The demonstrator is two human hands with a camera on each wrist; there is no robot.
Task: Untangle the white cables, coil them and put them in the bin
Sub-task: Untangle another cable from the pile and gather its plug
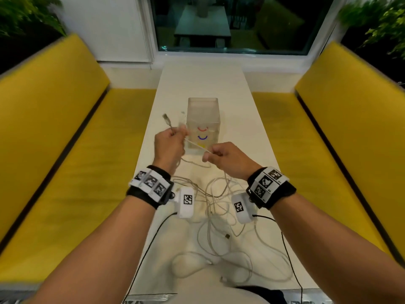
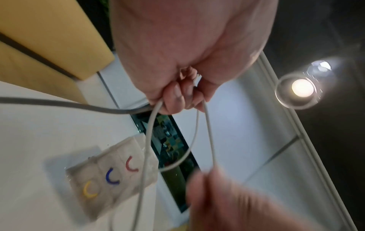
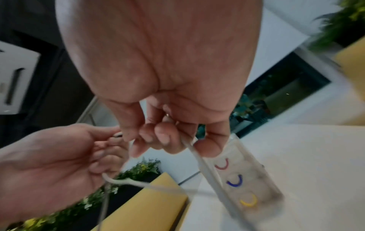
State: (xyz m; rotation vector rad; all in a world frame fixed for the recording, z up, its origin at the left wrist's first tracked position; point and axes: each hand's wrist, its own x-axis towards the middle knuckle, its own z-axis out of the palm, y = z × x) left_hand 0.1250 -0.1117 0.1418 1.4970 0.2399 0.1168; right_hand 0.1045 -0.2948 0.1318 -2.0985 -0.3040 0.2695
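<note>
Two hands up over the middle of the white table (image 1: 252, 110), a short taut run of white cable (image 1: 196, 145) strung between them. The left hand (image 1: 168, 145) is fisted round the cable near its end; a plug (image 1: 167, 119) sticks up and away from the knuckles, and from the left wrist view several strands leave under the curled fingers (image 2: 177, 100) as hanging loops. The right hand (image 1: 228, 157) pinches the same run between thumb and curled fingers (image 3: 164, 137), a narrow grip, palm turned down.

The stretched run lies roughly left to right, sloping down toward the right hand. Both wrists raised, forearms converging from the near edge.

The rest of the white cables (image 1: 219, 227) sprawl in a loose tangle on the near part of the table, below and behind both hands, trailing off toward the person. A second plug (image 1: 227, 236) lies in that heap.

The bin (image 1: 202, 126), clear-walled with red, blue and yellow arcs on its near face, stands just beyond the hands, slightly nearer the left one. Nothing visible inside it.

Judgement: still untangling or starting the first coil; slack must be drawn up from the near side, and the heap could snag as it lifts.
</note>
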